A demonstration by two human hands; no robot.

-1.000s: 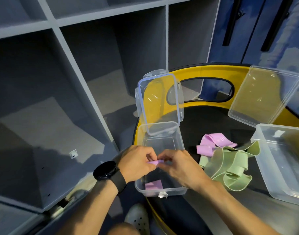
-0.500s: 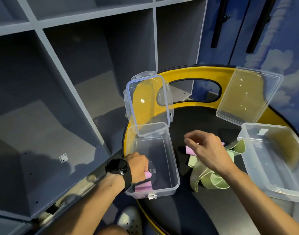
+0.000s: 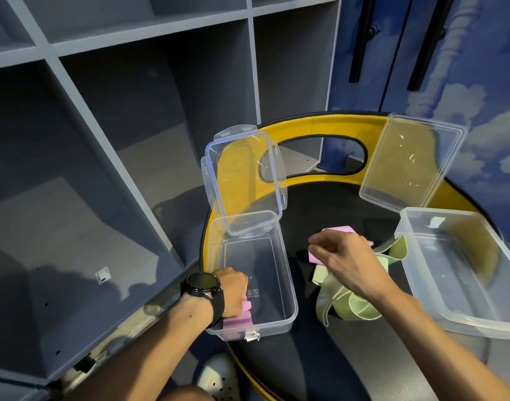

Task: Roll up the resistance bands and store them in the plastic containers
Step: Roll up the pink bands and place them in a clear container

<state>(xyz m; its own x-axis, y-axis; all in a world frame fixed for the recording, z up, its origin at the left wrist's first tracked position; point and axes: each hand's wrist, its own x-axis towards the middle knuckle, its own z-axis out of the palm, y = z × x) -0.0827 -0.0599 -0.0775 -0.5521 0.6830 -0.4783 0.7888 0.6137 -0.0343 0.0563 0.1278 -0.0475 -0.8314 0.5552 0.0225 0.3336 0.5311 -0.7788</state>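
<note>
My left hand [image 3: 232, 293], with a black watch on its wrist, reaches into the near-left corner of the small clear container [image 3: 289, 287] and holds a rolled pink band [image 3: 247, 306]. That roll sits against another pink roll [image 3: 237, 323] on the container floor. My right hand [image 3: 344, 256] is over the black tabletop and pinches a loose pink band [image 3: 338, 228], which shows above and below the fingers. Several loose green bands [image 3: 356, 309] lie in a heap under my right wrist. A larger clear container [image 3: 404, 227] stands at the right with no band in it.
The small container's hinged lid [image 3: 245, 180] stands upright behind it. The large container's lid [image 3: 412, 160] leans on the yellow rim [image 3: 314, 125] of the round black table. Grey cubby shelves [image 3: 109, 117] fill the left. A white shoe [image 3: 219, 374] shows below.
My left hand has carried the rolled pink band down into the container's near corner. My right hand has moved right to the pile and lifted a loose pink band.
</note>
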